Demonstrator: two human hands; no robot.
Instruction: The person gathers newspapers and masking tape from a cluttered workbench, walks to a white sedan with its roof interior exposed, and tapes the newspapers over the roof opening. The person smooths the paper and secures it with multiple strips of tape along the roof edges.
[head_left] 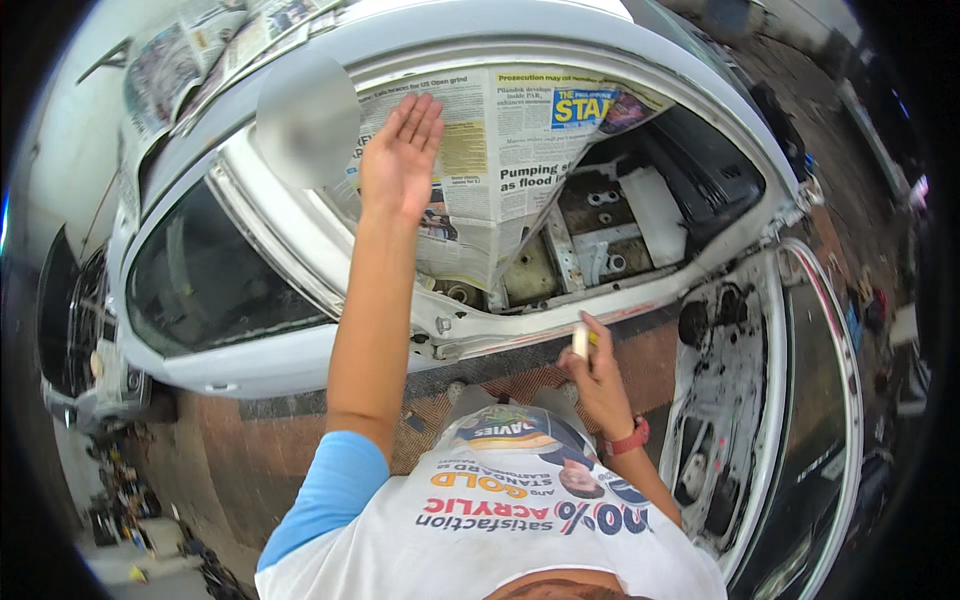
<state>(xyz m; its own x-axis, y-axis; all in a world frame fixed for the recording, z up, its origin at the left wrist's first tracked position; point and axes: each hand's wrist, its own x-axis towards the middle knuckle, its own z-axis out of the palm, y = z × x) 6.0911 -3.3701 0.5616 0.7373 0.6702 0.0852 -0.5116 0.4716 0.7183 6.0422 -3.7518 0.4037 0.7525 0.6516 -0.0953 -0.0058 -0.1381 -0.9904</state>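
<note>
A sheet of newspaper [465, 170] hangs across the door opening of a pale car [250, 375], covering its left and middle part. My left hand [402, 160] is stretched out over the sheet's upper left, fingers extended and palm showing. Whether it presses on the paper I cannot tell. Low in front of the sill, my right hand [600, 385] grips a small cream and yellow roll of masking tape [581, 342], seen nearly edge-on. The sheet's lower right edge hangs loose at a slant, and the bare cabin floor [530, 275] shows beside it.
An open door [725, 400], stripped of its panel, stands at the right. More newspaper [175, 65] covers the car's glass at upper left. The other side window [225, 270] is dark. Behind at left is another vehicle [110, 390].
</note>
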